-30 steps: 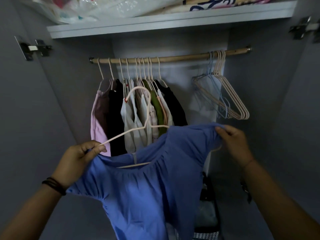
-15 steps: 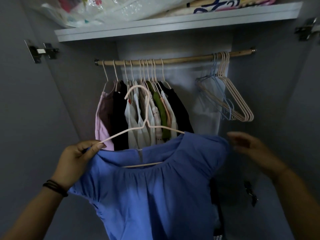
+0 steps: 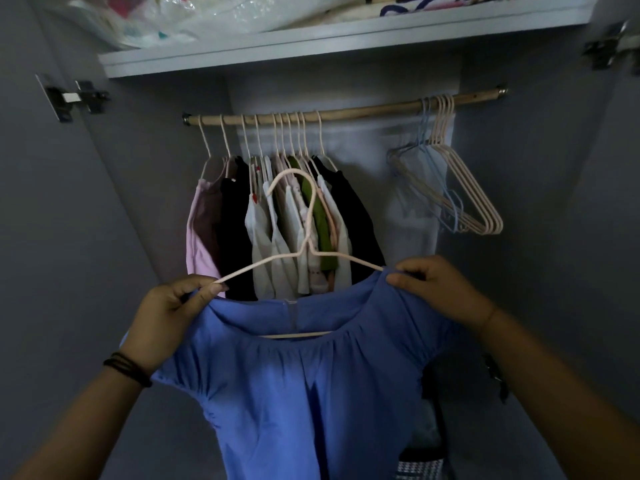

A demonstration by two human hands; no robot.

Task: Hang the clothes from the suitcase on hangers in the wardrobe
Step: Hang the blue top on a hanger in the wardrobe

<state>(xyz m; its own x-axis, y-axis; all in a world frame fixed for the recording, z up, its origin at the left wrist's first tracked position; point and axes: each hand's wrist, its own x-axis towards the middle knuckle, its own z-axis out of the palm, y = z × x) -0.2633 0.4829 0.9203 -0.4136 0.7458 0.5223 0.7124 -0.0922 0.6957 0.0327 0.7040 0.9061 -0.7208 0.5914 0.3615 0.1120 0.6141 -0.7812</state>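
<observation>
Gathered blue blouse [image 3: 311,393] on thin wire hanger [image 3: 304,251]

A bare stretch of the wooden wardrobe rail [image 3: 374,110] lies open between the packed row of hung clothes [image 3: 277,223] at left and the bunch of empty pink and blue wire hangers [image 3: 460,195] at right.
</observation>
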